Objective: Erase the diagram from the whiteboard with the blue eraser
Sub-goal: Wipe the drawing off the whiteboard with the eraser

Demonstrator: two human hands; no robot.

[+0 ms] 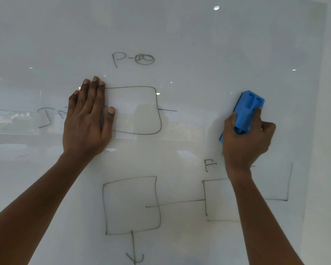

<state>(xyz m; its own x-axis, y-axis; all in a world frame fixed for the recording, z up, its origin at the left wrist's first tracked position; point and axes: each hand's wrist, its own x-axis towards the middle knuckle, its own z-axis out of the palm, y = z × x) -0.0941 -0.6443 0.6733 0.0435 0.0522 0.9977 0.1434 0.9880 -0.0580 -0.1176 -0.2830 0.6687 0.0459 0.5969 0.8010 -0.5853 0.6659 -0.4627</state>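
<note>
Glossy whiteboard (pixel 199 44) is filling the view, its boxed diagram (pixel 138 133) largely unerased. At three o'clock the right hand (pixel 245 144) is gripping the blue eraser (pixel 246 109) by its moulded back; it is looking light and rigid. At nine o'clock the left hand (pixel 86 119) is pressing flat, fingers straight.

glossy smooth whiteboard (pixel 199 44), matt blue plastic eraser (pixel 246 109)

Left hand (pixel 86 119) flat on the whiteboard (pixel 180 35), over the diagram (pixel 131 86) — blue eraser (pixel 246 109) in the right hand (pixel 246 144).
</note>
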